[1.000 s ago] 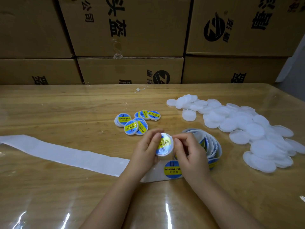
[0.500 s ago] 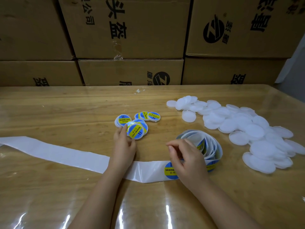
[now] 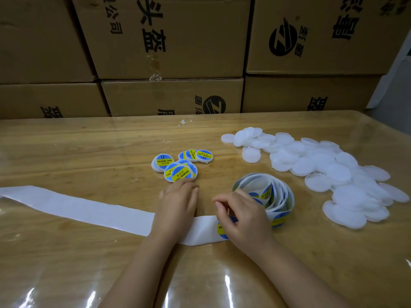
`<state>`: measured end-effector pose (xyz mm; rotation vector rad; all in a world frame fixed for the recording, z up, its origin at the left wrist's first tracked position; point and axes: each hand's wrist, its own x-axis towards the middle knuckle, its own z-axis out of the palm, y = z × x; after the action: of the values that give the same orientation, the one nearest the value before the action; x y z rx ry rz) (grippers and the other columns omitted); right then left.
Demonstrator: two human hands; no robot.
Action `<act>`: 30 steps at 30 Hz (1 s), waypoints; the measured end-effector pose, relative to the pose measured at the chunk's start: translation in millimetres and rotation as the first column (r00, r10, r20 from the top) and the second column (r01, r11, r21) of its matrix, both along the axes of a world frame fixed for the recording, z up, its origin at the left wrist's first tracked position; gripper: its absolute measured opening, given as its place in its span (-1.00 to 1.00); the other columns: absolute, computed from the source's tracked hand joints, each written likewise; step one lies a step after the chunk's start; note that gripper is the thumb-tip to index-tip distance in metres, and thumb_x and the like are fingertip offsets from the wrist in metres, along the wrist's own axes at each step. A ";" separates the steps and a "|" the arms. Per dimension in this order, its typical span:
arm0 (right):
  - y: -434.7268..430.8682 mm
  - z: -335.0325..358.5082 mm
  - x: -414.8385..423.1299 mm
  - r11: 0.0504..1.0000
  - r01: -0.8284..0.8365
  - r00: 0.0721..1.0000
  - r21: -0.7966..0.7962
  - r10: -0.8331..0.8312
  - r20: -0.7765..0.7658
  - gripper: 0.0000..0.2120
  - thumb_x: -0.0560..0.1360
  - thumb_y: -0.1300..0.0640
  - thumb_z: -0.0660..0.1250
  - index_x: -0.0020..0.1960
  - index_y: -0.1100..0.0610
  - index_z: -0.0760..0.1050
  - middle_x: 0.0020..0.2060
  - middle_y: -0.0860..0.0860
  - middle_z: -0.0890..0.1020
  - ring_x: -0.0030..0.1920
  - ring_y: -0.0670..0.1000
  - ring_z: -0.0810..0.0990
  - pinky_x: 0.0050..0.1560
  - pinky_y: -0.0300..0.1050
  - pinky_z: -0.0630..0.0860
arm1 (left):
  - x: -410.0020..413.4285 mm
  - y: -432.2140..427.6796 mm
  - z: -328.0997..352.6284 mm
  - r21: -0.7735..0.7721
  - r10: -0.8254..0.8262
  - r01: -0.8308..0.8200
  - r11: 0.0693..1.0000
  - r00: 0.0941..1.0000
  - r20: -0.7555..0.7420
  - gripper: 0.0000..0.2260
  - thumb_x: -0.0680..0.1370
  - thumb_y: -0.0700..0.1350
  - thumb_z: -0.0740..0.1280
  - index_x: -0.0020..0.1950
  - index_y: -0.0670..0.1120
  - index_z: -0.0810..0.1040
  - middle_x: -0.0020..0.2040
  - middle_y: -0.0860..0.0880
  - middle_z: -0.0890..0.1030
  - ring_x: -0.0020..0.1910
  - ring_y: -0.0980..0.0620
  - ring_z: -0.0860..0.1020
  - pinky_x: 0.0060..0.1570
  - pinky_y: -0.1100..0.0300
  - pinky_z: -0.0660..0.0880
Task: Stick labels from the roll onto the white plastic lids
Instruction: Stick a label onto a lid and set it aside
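Left hand (image 3: 178, 203) withdrew; labelled lids (image 3: 180, 172) just beyond.

Label roll (image 3: 264, 196): loose coil standing on edge on the bench, with blue-and-yellow round labels showing on the inner turns.

Backing strip (image 3: 77, 205): white and flat, runs from the near side of the roll far out to the left.

One label (image 3: 221, 228): on the strip just left of the roll, mostly hidden.

Labelled lids (image 3: 180, 167): several in an overlapping cluster left of and beyond the roll, label faces up.

Plain white lids (image 3: 322, 165): large loose heap right of and beyond the roll, overlapping, mostly flat.
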<state>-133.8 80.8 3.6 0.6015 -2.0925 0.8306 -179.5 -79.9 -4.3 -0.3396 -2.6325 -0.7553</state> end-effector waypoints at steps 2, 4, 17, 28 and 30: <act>-0.2 -0.3 -0.2 1.000 0.002 1.000 0.000 -0.002 -0.010 -0.83 0.49 0.18 0.24 -0.15 0.20 0.59 -0.32 -0.04 0.57 -0.33 -0.05 0.45 -0.38 -0.14 0.43 | 10.3 14.4 5.0 0.197 -0.082 0.079 0.977 0.997 0.007 -0.85 0.58 -0.15 0.24 -0.02 -0.15 0.59 -0.05 -0.04 0.58 -0.05 -0.04 0.53 -0.03 -0.04 0.43; 1.8 0.1 -1.5 1.000 0.024 0.999 -0.017 -0.025 -0.028 -0.84 0.49 0.19 0.25 -0.14 0.20 0.59 -0.31 -0.05 0.58 -0.32 -0.04 0.46 -0.34 -0.14 0.44 | 20.3 30.5 5.2 0.250 -0.158 0.145 0.957 0.987 0.036 -0.86 0.57 -0.14 0.24 -0.07 -0.15 0.55 -0.13 -0.03 0.49 -0.17 0.00 0.49 -0.14 -0.02 0.44; 34.9 17.4 -9.8 0.857 0.336 0.942 -0.391 -0.298 0.156 -0.88 0.55 0.20 0.23 -0.03 0.18 0.54 -0.24 0.00 0.56 -0.21 0.00 0.51 -0.23 -0.04 0.49 | 16.3 35.0 -6.1 0.515 -0.274 0.094 0.852 0.918 0.286 -0.80 0.56 -0.02 0.26 -0.22 0.16 0.60 -0.28 0.05 0.59 -0.33 0.27 0.48 -0.31 0.40 0.38; 136.6 14.8 -31.7 0.654 0.690 0.371 0.310 -0.687 0.625 -0.69 0.58 0.25 0.10 0.27 0.15 0.46 0.22 0.16 0.44 0.21 0.22 0.38 0.05 0.02 0.38 | 18.2 33.8 -0.9 0.635 -0.239 -0.014 0.772 0.920 0.311 -0.76 0.56 -0.12 0.27 -0.29 0.01 0.61 -0.44 0.10 0.48 -0.41 0.19 0.40 -0.35 0.31 0.35; 147.6 16.0 -29.6 0.626 0.667 0.359 0.404 -0.745 0.562 -0.67 0.57 0.25 0.11 0.29 0.11 0.44 0.19 0.13 0.47 0.19 0.18 0.39 -0.03 -0.03 0.36 | 19.3 34.3 -0.9 0.628 -0.245 -0.011 0.778 0.916 0.319 -0.77 0.55 -0.10 0.27 -0.28 0.00 0.61 -0.39 0.10 0.55 -0.37 0.19 0.45 -0.29 0.28 0.40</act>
<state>-163.4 228.4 19.6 -0.7451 -2.7139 0.4144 -160.1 -45.5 -5.2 -0.1750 -2.5073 -1.8361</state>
